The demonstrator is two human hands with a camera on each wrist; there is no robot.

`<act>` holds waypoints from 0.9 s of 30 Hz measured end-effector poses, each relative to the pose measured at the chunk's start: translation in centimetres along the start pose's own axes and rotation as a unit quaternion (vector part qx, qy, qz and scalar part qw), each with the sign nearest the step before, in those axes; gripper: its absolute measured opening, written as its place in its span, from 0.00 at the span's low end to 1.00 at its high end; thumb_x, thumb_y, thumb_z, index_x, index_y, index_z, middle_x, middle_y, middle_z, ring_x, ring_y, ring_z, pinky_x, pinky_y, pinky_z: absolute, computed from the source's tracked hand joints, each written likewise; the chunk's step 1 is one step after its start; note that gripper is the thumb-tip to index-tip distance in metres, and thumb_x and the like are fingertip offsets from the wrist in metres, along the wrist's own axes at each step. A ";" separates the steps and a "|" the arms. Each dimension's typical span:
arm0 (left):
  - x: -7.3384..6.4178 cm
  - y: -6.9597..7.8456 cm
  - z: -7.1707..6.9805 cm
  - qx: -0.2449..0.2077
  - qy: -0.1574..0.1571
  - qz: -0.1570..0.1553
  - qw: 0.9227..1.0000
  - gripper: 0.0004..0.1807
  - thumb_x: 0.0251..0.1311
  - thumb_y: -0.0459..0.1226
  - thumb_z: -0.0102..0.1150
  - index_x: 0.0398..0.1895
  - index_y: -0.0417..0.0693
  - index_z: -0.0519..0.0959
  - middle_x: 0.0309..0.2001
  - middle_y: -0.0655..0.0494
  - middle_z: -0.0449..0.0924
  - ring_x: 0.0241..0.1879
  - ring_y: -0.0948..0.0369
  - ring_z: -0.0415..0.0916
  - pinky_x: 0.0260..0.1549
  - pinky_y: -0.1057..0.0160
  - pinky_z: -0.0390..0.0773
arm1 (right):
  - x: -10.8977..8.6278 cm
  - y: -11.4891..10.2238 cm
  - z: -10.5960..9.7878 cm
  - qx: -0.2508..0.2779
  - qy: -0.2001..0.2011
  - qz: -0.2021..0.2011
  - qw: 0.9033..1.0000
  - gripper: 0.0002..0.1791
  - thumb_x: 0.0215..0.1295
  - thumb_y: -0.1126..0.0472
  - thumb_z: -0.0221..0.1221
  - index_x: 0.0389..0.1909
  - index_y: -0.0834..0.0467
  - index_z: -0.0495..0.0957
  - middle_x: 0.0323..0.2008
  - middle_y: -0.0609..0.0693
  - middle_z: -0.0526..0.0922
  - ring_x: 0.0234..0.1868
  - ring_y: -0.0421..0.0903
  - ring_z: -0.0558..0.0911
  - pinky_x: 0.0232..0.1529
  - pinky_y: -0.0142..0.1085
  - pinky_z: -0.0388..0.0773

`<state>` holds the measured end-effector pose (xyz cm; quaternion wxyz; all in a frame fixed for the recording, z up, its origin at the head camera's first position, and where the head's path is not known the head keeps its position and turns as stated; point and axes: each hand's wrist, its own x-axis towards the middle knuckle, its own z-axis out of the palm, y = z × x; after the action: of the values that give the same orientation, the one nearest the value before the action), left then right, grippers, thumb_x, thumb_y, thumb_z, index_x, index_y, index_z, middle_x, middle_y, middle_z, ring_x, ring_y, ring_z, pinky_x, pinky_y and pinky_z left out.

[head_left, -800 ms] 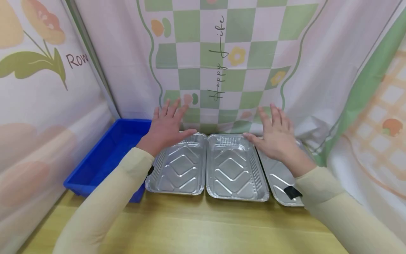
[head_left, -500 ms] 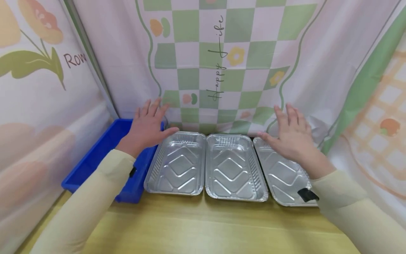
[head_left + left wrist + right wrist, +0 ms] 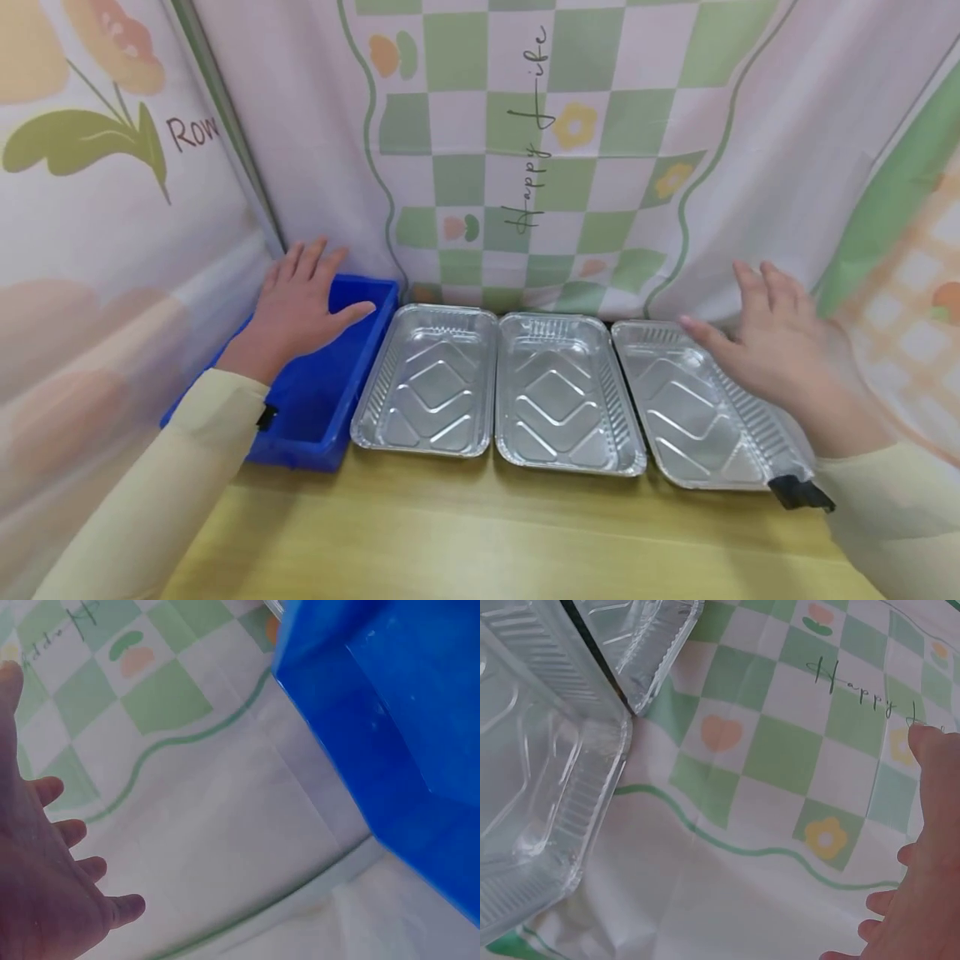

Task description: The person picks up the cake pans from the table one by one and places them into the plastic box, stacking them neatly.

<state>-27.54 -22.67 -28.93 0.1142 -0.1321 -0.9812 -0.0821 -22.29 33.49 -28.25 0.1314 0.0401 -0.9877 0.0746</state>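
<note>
My left hand (image 3: 292, 312) hangs over the blue plastic bin (image 3: 311, 392), fingers spread and holding nothing. In the left wrist view the bin (image 3: 405, 742) lies to the right of that hand (image 3: 45, 862). Over the right-hand foil tray (image 3: 682, 408) is my right hand (image 3: 783, 350), its fingers extended and its palm bare. The right wrist view has that hand (image 3: 922, 847) at the right edge and the foil tray (image 3: 592, 802) at the left. A left foil tray (image 3: 431, 383) and a middle foil tray (image 3: 566, 392) stand side by side between the hands.
The bin and trays form a row along the back of a wooden table (image 3: 480, 533). Behind them hangs a cloth with a green checked print (image 3: 517, 175). Further printed cloth (image 3: 97, 250) closes off the left side, and another cloth (image 3: 915, 333) the right.
My hands have moved apart: the left from the left foil tray to over the blue bin, the right outward, uncovering more of the right-hand tray. The head view has shifted slightly.
</note>
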 end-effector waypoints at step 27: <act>-5.5 -8.5 3.0 -0.057 0.006 -0.063 0.996 0.51 0.65 0.66 0.45 0.77 0.38 0.48 0.75 0.31 0.35 0.71 0.32 0.37 0.60 0.27 0.45 | -5.1 8.1 4.3 0.089 0.020 0.047 0.995 0.50 0.71 0.40 0.52 0.77 0.62 0.36 0.75 0.66 0.27 0.68 0.79 0.31 0.55 0.78 0.30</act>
<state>-25.34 -31.54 -34.30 0.1075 -0.0756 -0.9806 -0.1455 -19.27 41.09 -34.80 0.1433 0.0039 -0.9751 0.1693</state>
